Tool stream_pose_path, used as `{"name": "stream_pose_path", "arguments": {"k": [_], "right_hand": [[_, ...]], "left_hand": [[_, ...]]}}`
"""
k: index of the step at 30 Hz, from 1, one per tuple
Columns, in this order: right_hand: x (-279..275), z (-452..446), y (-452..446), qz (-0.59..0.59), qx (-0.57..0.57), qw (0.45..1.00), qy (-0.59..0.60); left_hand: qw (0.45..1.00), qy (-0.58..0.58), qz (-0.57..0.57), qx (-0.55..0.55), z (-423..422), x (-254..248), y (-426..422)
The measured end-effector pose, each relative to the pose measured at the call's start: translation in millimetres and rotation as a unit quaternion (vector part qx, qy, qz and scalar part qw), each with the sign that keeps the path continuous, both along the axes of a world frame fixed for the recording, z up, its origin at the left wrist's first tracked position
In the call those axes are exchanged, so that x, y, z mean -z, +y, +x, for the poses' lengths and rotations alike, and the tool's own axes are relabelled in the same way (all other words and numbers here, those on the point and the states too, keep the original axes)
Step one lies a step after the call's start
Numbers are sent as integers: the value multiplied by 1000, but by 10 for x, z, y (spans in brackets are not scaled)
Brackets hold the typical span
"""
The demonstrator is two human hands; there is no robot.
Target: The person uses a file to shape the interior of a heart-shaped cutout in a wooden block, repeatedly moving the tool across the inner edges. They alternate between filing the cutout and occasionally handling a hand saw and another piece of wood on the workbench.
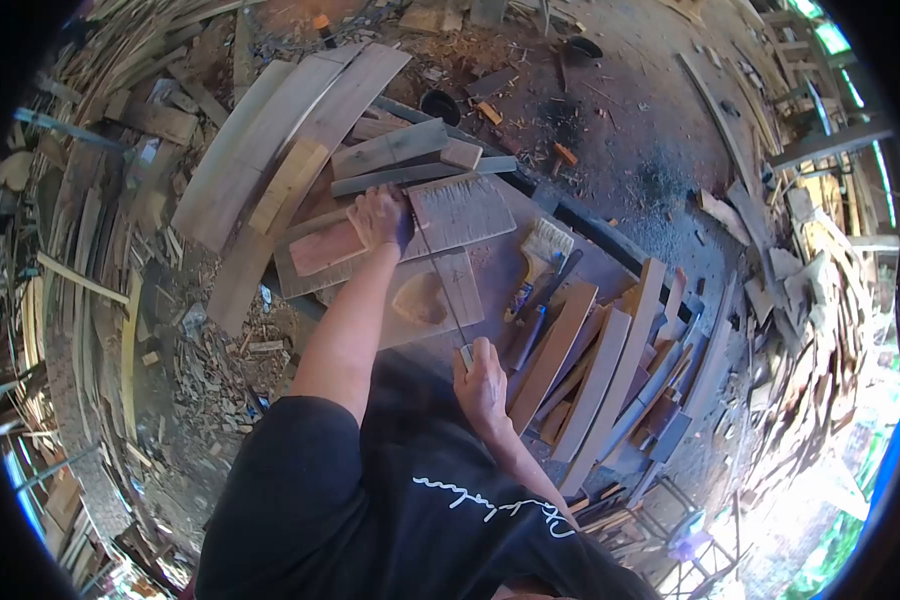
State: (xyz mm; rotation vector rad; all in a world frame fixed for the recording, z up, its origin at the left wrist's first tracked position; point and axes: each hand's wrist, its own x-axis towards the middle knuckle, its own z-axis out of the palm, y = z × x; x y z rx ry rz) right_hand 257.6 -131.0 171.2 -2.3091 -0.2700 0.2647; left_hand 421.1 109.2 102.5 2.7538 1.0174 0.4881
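My left hand [378, 217] is closed over a reddish wooden block [327, 247], pressing it onto a rough board [465, 212]. A long, thin, dark blade, apparently a hand saw [438, 268] seen edge-on, runs from my right hand [481, 383] up past the fingers of my left. My right fingers wrap round its handle, and my grip hides most of it. Under the blade lies a pale board with a heart-shaped hollow [420, 299]. Whether the teeth touch the block is too small to tell.
A wide brush [544, 250] lies to the right beside a dark-handled tool [542, 312]. Several wooden strips [600, 375] stand in a row nearer me. Long planks [300, 130] lean at the left. Wood scraps [235, 400] and shavings litter the ground.
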Motion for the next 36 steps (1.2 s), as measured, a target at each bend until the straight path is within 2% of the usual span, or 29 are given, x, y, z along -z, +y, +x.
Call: {"name": "stream_pose_path", "arguments": {"k": [4, 7, 10, 13, 17, 19, 26, 30, 32, 34, 36], "right_hand": [[98, 293, 291, 16, 0, 1000, -2], [154, 615, 580, -2, -26, 1000, -1], [-27, 394, 286, 20, -19, 1000, 6], [-78, 254, 109, 28, -28, 998, 51], [29, 449, 424, 21, -14, 999, 32], [137, 732, 649, 17, -32, 999, -14], [26, 730, 666, 48, -10, 999, 17], [46, 793, 764, 10, -4, 1000, 28], [72, 772, 715, -10, 2, 999, 37], [72, 683, 563, 17, -18, 999, -27], [-5, 445, 275, 30, -16, 999, -15]], "left_hand": [[999, 29, -36, 4, 2, -78, -20], [999, 43, -12, -10, 12, -79, -43], [1000, 8, -16, -24, 44, -49, -38], [999, 40, -31, 11, 29, -81, -28], [998, 59, -37, -1, 0, -89, -43], [998, 65, -15, 13, 18, -52, -15], [998, 46, -36, 2, 69, -96, -40], [997, 57, -45, -8, 54, -103, -40], [998, 51, -45, -15, 40, -89, -82], [998, 40, -39, -26, 66, -96, -69], [999, 22, -40, -12, 49, -89, -63]]}}
